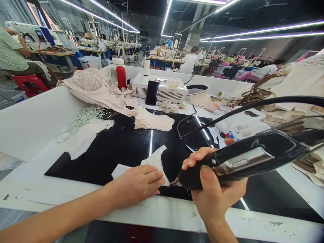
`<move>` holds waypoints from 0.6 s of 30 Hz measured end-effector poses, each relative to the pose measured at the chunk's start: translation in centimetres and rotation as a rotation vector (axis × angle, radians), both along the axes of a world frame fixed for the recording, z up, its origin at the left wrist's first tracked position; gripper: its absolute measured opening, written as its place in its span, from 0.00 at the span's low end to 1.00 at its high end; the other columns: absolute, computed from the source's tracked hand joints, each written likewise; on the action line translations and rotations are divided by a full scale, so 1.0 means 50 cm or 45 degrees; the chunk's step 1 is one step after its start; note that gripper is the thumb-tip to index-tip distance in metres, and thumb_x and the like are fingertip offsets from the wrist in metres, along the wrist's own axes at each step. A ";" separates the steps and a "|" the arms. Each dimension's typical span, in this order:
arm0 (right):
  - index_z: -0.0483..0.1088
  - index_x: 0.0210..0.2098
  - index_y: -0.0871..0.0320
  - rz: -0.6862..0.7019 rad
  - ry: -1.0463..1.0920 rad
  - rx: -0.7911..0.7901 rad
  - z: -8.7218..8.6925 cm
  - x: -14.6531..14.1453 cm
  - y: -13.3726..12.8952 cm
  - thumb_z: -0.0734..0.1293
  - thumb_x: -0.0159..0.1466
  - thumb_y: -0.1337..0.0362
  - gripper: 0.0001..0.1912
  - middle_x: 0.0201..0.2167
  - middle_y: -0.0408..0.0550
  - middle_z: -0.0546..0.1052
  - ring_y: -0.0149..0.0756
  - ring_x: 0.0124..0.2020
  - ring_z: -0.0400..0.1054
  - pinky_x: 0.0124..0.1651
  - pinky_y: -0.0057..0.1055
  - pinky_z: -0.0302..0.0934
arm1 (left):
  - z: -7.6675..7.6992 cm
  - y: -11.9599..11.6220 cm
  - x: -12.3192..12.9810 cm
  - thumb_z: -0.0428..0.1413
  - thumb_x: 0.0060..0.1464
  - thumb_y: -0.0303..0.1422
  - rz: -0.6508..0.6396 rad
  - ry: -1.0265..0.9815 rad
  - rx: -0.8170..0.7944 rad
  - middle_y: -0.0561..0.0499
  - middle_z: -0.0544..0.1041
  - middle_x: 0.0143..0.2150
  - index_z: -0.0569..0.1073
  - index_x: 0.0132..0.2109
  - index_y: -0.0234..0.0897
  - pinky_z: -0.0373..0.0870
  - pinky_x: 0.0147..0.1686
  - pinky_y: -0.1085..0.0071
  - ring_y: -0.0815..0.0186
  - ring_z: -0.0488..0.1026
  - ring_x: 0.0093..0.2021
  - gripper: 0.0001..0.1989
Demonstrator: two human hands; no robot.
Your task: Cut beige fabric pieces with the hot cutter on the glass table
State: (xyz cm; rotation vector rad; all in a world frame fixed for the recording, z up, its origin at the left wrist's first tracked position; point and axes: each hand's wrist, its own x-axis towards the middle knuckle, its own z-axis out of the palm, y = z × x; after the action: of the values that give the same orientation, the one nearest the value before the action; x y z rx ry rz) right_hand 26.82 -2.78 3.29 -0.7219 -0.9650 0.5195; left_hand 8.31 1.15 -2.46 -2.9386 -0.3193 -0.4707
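Observation:
My left hand (141, 184) lies flat on a white fabric piece (158, 158), its fingers stretched out and close together. The cloth rests on a glossy black board (106, 158). My right hand (212, 192) is wrapped round a black corded hand tool (243, 158) with a metal switch plate along its side. Its narrow metal tip (174, 182) points left and meets the edge of the cloth, just right of my left fingertips. Part of the cloth is hidden under my left hand. Beyond it lies a stack of beige fabric pieces (153, 120).
A phone (152, 93) leans on a white vented box (167, 88). Pale green cord (83, 118) and beige lace garments (93, 84) lie left. A red bottle (120, 77) stands behind. The tool's black cable (263, 101) arches across the right. Co-workers sit at sewing machines beyond.

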 end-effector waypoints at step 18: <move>0.68 0.55 0.49 -0.088 0.050 0.017 0.021 -0.006 0.027 0.74 0.57 0.68 0.27 0.30 0.37 0.76 0.31 0.24 0.70 0.25 0.31 0.71 | -0.017 -0.012 -0.003 0.54 0.71 0.31 0.141 -0.130 -0.208 0.40 0.73 0.58 0.71 0.61 0.40 0.72 0.59 0.62 0.58 0.73 0.57 0.14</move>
State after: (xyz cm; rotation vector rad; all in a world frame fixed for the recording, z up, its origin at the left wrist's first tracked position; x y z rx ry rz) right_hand 26.52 -1.44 4.34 -0.7281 -0.9034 0.4646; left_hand 8.15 0.57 -3.29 -3.0381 -0.5546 -0.6071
